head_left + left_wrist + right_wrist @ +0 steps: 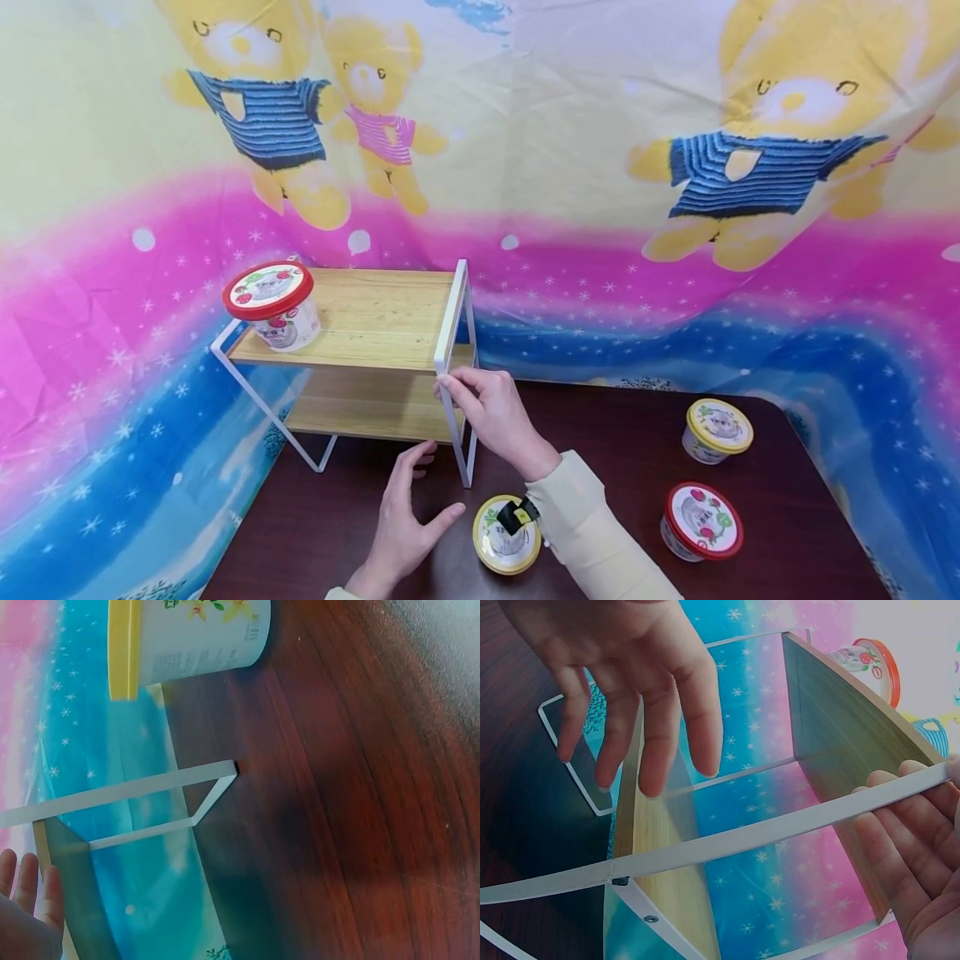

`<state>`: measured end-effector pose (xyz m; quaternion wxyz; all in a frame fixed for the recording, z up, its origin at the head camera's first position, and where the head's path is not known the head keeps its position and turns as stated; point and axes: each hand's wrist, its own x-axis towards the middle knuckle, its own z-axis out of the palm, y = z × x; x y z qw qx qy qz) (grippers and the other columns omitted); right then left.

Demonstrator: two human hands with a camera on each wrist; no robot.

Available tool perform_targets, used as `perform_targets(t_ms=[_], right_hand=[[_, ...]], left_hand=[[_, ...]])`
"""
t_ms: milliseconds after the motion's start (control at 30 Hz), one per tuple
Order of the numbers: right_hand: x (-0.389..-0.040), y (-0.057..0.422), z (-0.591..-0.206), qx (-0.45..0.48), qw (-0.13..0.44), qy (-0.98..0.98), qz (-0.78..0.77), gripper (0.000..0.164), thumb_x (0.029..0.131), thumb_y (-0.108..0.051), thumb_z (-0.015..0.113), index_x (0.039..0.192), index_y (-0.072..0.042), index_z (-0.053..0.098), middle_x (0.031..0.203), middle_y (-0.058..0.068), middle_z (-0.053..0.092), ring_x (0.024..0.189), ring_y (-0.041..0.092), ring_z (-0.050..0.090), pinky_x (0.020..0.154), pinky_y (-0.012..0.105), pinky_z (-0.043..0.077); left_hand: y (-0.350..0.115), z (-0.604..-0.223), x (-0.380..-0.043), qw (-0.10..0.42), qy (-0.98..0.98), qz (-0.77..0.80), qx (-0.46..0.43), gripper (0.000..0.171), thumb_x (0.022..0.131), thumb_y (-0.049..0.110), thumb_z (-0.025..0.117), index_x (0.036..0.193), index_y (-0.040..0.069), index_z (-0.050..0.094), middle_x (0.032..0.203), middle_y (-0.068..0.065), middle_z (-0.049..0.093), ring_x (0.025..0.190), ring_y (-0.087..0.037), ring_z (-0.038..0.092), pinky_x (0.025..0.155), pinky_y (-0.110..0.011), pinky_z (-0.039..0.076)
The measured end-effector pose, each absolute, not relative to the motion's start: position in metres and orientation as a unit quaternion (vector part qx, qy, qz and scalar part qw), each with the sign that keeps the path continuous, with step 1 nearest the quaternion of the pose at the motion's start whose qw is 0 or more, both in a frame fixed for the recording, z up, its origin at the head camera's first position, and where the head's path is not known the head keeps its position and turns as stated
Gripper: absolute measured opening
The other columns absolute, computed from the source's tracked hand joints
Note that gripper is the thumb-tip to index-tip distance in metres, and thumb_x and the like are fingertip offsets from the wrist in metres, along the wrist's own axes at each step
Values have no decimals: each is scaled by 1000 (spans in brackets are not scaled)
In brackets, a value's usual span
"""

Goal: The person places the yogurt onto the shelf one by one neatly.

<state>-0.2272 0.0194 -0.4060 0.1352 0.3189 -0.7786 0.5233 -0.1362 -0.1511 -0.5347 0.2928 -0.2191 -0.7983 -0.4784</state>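
Note:
A two-tier shelf rack (pixel 378 312) with wooden boards and a white metal frame stands on the dark table. My right hand (pixel 498 412) grips the upper part of its near right upright; in the right wrist view, the fingers (pixel 900 832) pass behind the white bar (pixel 780 825). Below the lower board (pixel 367 417), my left hand (pixel 401 521) is held with fingers spread and nothing in it. A yellow-lidded tub (pixel 498 550) sits beside the left thumb, partly covered by the right wrist's strap. On the top board's left end rests a red-lidded tub (pixel 273 304).
Toward the right of the table (pixel 600 442) stand another yellow-lidded tub (pixel 716 429) and a red-lidded tub (pixel 701 521). A cloth printed with bears (pixel 570 275) hangs behind the table and along its sides.

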Motion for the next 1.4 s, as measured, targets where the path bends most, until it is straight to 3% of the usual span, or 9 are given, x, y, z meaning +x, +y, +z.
perform_targets(t_ms=[233, 500, 800, 1000, 1200, 1400], right_hand=[[-227, 19, -406, 319, 135, -778, 524, 30, 106, -32, 58, 98, -12, 79, 82, -8, 72, 59, 8, 54, 55, 30, 49], [-227, 19, -406, 321, 134, -780, 521, 35, 106, -34, 57, 98, -8, 79, 65, -10, 60, 56, 9, 49, 54, 30, 47], [-227, 19, -404, 324, 149, -781, 513, 35, 107, -35, 56, 97, -11, 79, 65, -7, 63, 57, 7, 51, 55, 29, 46], [-227, 19, -405, 326, 151, -780, 512, 33, 106, -33, 57, 96, -12, 79, 66, -11, 62, 58, 7, 52, 57, 29, 47], [-227, 19, -405, 323, 148, -780, 515, 32, 106, -34, 57, 97, -12, 79, 64, -17, 57, 57, 8, 51, 56, 30, 46], [-227, 20, -406, 321, 150, -781, 514, 32, 106, -34, 57, 97, -12, 79, 60, -16, 53, 53, 9, 45, 53, 30, 44]], left_hand=[[-150, -537, -135, 287, -803, -477, -213, 86, 77, 32, 89, 146, 4, 47, 139, -6, 55, 117, -22, 56, 89, -34, 49], [-149, -538, -133, 256, -815, -477, -205, 84, 80, 32, 88, 148, 6, 46, 139, -1, 56, 122, -25, 56, 93, -38, 49], [-146, -539, -131, 222, -822, -479, -214, 84, 81, 34, 87, 149, 7, 46, 142, -10, 56, 128, -25, 54, 102, -30, 42], [-143, -542, -129, 200, -822, -486, -220, 91, 73, 26, 93, 148, 5, 45, 142, -10, 55, 126, -28, 55, 103, -34, 43], [-140, -548, -126, 176, -836, -474, -216, 98, 72, 41, 93, 150, 7, 44, 143, -8, 55, 126, -27, 56, 101, -42, 46], [-134, -552, -123, 157, -848, -459, -212, 103, 69, 46, 94, 151, 10, 43, 146, 0, 52, 128, -23, 54, 103, -39, 43]])
